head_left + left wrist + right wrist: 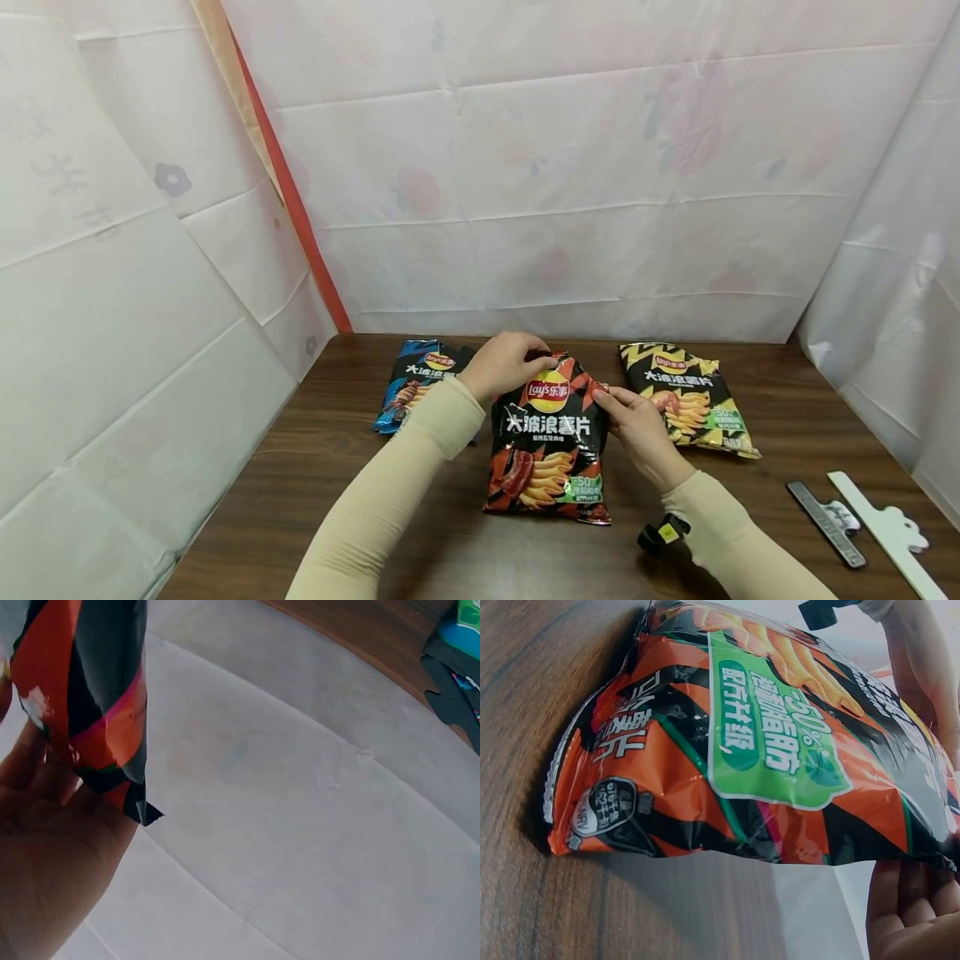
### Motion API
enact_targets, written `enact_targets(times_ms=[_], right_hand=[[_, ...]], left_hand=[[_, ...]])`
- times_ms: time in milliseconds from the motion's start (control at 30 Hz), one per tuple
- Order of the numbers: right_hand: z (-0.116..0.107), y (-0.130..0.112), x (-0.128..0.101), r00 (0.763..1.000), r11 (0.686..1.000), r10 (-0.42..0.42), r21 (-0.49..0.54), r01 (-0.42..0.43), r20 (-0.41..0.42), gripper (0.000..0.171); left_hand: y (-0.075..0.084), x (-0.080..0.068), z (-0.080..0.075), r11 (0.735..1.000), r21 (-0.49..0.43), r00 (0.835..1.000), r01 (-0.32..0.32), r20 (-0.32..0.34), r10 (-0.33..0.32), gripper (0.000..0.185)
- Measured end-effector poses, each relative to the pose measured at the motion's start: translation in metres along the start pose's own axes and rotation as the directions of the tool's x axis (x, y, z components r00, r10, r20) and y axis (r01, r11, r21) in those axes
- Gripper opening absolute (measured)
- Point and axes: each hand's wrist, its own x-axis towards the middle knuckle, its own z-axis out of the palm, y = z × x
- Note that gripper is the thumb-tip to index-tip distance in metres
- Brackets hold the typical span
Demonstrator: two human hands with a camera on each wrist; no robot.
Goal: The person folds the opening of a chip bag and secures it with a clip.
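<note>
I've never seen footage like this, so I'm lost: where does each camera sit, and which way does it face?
Head: on the person's head, looking down at the table; both sleeved arms, left hand and right hand gripping the red chip bag.
Left wrist: beside the palm, facing the bag's corner and white wall.
Right wrist: low, facing the bag's bottom; palm shows.
All share that bag.

A dark wooden table carries three crisp bags in a row: a blue bag at left, a red bag in the middle, a yellow bag at right; a grey clip and a white clip lie near its right edge
</note>
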Motion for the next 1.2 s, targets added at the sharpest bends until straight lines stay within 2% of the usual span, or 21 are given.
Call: enact_targets(times_ms=[167,600,900,1200], right_hand=[[0.0009,-0.0006,-0.0007,1.000,1.000,-0.002,0.003,0.002,-0.009,0.014],[0.0002,0.0001,-0.0003,0.999,0.999,-0.042,-0.031,0.041,-0.030,0.017],[-0.0005,0.0020,-0.0037,0.997,0.992,-0.031,-0.123,0.021,-0.076,0.052],[-0.0017,0.0027,-0.0056,0.995,0.989,-0.055,-0.141,0.043,-0.081,0.054]], left_hand=[[-0.0011,0.0010,-0.0006,0.998,-0.059,0.999,0.021,0.028,-0.019,0.028],[-0.0020,-0.0010,-0.0036,0.992,-0.121,0.999,0.035,0.005,-0.035,0.022],[-0.0023,-0.0037,0.0013,0.995,-0.093,0.999,0.025,-0.030,-0.028,0.024],[-0.0003,-0.0042,0.0026,0.997,-0.082,0.998,0.011,-0.065,-0.016,0.023]])
